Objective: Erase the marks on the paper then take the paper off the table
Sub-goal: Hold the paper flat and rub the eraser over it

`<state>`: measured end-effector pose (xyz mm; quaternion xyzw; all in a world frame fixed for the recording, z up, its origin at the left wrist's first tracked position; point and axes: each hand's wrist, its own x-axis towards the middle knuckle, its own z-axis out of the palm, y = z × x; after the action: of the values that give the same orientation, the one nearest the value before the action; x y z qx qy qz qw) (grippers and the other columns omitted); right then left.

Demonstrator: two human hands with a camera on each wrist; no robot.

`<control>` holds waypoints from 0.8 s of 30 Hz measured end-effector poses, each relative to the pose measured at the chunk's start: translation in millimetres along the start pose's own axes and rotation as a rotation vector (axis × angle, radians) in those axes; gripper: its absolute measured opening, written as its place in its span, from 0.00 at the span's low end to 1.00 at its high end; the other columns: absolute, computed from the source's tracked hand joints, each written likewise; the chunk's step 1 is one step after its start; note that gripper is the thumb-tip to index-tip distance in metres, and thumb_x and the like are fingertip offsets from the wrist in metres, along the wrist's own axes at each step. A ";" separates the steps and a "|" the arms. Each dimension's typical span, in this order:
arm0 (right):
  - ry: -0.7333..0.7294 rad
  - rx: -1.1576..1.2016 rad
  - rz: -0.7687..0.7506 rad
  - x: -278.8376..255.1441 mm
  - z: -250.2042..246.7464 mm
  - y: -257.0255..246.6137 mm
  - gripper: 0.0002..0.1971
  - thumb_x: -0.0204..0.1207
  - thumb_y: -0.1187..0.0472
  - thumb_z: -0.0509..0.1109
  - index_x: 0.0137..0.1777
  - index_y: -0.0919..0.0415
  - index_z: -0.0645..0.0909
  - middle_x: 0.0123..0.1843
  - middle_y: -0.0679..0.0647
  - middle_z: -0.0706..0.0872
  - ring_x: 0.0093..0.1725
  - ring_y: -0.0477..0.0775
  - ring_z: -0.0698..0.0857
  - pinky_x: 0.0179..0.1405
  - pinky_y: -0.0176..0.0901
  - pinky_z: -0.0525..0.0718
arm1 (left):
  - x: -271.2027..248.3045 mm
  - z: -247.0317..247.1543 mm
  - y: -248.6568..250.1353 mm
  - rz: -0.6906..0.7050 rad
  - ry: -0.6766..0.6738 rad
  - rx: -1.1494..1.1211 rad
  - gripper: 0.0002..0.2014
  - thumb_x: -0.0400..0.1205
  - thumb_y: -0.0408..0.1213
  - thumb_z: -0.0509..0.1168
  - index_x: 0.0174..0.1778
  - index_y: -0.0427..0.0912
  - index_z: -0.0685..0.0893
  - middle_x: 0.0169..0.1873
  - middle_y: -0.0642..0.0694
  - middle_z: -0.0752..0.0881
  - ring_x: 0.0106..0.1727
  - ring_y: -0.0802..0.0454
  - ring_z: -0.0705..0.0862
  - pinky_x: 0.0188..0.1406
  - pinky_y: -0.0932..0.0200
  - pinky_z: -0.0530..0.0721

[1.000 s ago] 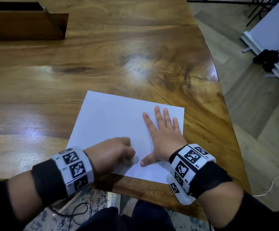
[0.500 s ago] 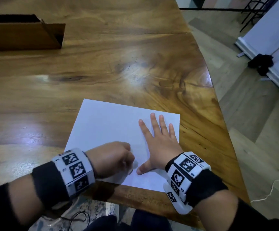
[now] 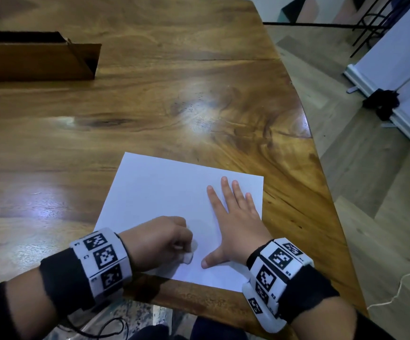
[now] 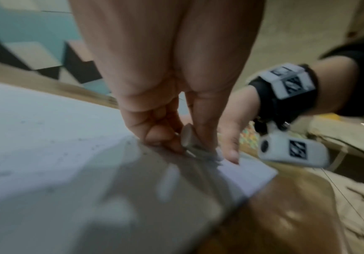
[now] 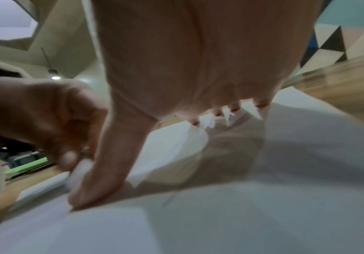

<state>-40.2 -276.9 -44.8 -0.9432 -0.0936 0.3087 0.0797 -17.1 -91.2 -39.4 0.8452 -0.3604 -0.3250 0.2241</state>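
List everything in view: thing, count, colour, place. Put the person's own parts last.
paper: one, white, near edge of the table, flat
eraser: one, whitish, on the paper's near part, in the left hand's grip
table: one, glossy brown wood, fills most of the head view
cardboard box: one, brown, far left on the table
white cable: one, on the floor at right
black bundle: one, on the floor, far right
wrist bands: two, black with white marker blocks
left hand: one, curled round the eraser
right hand: one, flat on the paper, fingers spread
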 end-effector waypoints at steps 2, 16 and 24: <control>0.012 0.008 -0.020 -3.8 4.2 -1.5 0.72 0.56 0.31 0.78 0.80 0.50 0.22 0.77 0.55 0.15 0.75 0.57 0.17 0.77 0.55 0.25 | 0.2 -5.0 1.5 -0.035 0.048 -0.064 0.08 0.70 0.45 0.67 0.41 0.47 0.85 0.33 0.62 0.72 0.35 0.67 0.74 0.36 0.79 0.67; 0.125 0.142 0.020 -3.5 -3.5 3.3 0.70 0.58 0.37 0.81 0.83 0.61 0.32 0.83 0.47 0.27 0.83 0.50 0.37 0.80 0.44 0.44 | 75.4 -48.8 2.2 -0.325 0.499 -0.133 0.08 0.71 0.33 0.71 0.44 0.40 0.85 0.31 0.48 0.82 0.35 0.52 0.78 0.29 0.65 0.69; 0.138 0.124 0.006 -2.9 -3.1 6.3 0.71 0.56 0.35 0.80 0.83 0.59 0.31 0.83 0.47 0.28 0.83 0.49 0.36 0.80 0.46 0.45 | 57.9 -43.5 1.5 -0.201 0.123 -0.001 0.07 0.68 0.34 0.74 0.41 0.42 0.88 0.35 0.45 0.85 0.38 0.52 0.80 0.31 0.77 0.68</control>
<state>-39.8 -284.0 -42.0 -0.9558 -0.0657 0.2483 0.1433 43.8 -129.6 -31.0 0.8953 -0.2591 -0.2935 0.2126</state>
